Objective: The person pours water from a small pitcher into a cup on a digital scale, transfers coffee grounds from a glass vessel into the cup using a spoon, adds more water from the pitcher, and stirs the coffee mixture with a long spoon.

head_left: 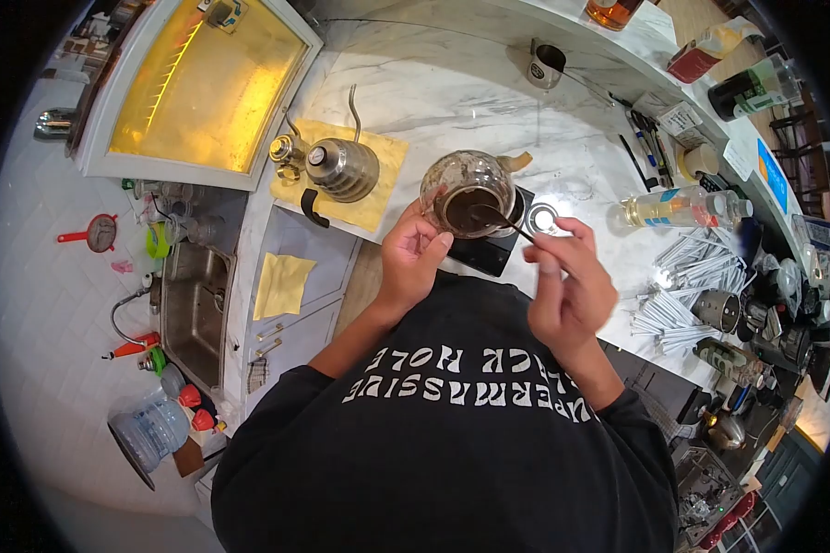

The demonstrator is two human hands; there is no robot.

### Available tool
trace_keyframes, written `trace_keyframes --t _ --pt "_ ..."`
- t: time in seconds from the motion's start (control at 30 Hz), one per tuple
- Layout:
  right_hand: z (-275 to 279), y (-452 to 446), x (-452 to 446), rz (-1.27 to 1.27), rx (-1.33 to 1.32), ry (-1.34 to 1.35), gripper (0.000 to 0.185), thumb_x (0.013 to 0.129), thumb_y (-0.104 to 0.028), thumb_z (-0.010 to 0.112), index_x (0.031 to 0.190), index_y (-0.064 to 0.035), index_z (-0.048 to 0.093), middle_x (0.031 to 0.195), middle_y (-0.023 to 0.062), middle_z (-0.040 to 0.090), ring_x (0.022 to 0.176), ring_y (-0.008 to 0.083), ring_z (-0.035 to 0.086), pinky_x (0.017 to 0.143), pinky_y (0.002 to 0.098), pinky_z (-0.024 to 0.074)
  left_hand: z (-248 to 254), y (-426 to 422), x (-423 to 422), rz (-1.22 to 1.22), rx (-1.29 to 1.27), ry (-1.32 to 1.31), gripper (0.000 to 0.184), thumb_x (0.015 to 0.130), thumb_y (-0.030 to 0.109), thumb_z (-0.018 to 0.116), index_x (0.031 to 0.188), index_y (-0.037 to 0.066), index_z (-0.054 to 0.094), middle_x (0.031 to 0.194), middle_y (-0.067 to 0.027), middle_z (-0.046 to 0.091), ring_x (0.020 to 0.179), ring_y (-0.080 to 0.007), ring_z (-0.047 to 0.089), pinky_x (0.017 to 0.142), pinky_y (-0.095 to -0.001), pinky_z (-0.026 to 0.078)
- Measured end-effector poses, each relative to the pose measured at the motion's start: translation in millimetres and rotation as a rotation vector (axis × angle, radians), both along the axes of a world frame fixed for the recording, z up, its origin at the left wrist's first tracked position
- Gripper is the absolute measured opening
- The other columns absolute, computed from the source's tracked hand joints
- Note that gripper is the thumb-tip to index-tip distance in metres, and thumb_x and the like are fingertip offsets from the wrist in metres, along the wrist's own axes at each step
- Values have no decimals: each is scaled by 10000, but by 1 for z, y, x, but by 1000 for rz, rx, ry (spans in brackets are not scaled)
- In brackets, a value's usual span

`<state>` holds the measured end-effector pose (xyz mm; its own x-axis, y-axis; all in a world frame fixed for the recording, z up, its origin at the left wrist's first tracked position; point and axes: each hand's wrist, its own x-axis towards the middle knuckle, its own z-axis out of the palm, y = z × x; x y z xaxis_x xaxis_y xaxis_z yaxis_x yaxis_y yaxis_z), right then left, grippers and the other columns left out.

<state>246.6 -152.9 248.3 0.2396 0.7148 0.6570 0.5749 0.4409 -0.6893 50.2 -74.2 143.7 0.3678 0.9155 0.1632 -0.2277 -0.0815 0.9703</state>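
Observation:
My left hand is wrapped round the lower left side of a round glass pot, whose open mouth faces me and shows dark contents. The pot has a light wooden handle at its right. Between the fingers of my right hand is a thin dark spoon, its tip inside the pot's mouth. A black scale lies partly hidden beneath the pot. Just right of it is a small round white-and-silver item.
A steel gooseneck kettle stands on a yellow cloth at the left. Clear bottles, wrapped straws and pens lie at the right. A dark cup stands at the back; a sink is far left.

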Motion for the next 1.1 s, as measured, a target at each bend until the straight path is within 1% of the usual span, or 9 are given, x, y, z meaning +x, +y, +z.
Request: trace_keyframes --t 0.07,0.2,0.43,0.7,0.8,0.9,0.93,1.03,1.1 --pt "-6 4 -4 30 -71 -62 235 867 81 724 1087 0 715 762 69 669 655 210 637 896 427 529 7 -1 2 -15 34 -7 173 935 -32 655 824 12 530 1568 -297 428 1367 -267 548 1069 -330 450" --pt "-13 8 -10 34 -67 -128 264 856 80 737 1104 -7 714 774 68 666 682 214 644 856 437 527 14 -5 -1 -17 59 21 187 931 -16 672 823 12 521 1571 -299 422 1364 -279 550 1071 -343 465" --pt "-14 6 -14 50 -78 -120 255 856 86 733 1095 -2 716 754 65 658 666 215 638 855 432 530 23 -4 3 -27 129 -11 176 930 -9 679 845 2 526 1565 -306 427 1352 -295 557 1028 -333 488" --pt "-15 3 -6 4 -64 -13 209 907 87 678 1101 20 715 774 74 695 644 198 665 874 419 548 21 -6 5 -29 86 -11 166 931 -24 671 851 0 528 1566 -300 421 1315 -247 572 1015 -316 487" --pt "-12 1 -3 -6 -76 107 170 945 68 644 1102 50 706 799 93 723 662 181 687 884 407 551 18 -6 4 -27 48 -5 168 933 -31 667 847 1 526 1567 -297 419 1298 -231 577 1016 -314 487" --pt "-9 -5 -2 -59 -111 356 146 984 47 610 1099 81 694 786 116 727 677 170 693 829 361 563 15 -5 5 -4 17 2 165 941 -32 661 846 2 531 1565 -285 422 1297 -227 575 1021 -319 485" --pt "-3 -8 -4 -89 -146 474 172 1028 2 575 1128 96 677 799 146 727 702 163 689 757 313 564 14 -5 6 7 10 2 163 945 -32 659 847 3 534 1565 -280 423 1298 -226 573 1022 -321 485" --pt "-5 -12 7 -164 -141 575 209 1058 -42 546 1163 98 662 838 151 724 705 158 679 702 294 559 3 -2 4 70 -4 35 150 956 -26 653 853 1 547 1541 -268 453 1303 -233 569 1025 -326 480" --pt "-7 -10 12 -184 -148 650 231 1078 -80 542 1184 92 654 866 143 719 739 156 670 710 298 557 0 1 2 122 16 40 141 957 -24 655 859 -2 556 1525 -266 473 1299 -224 570 1030 -324 474"
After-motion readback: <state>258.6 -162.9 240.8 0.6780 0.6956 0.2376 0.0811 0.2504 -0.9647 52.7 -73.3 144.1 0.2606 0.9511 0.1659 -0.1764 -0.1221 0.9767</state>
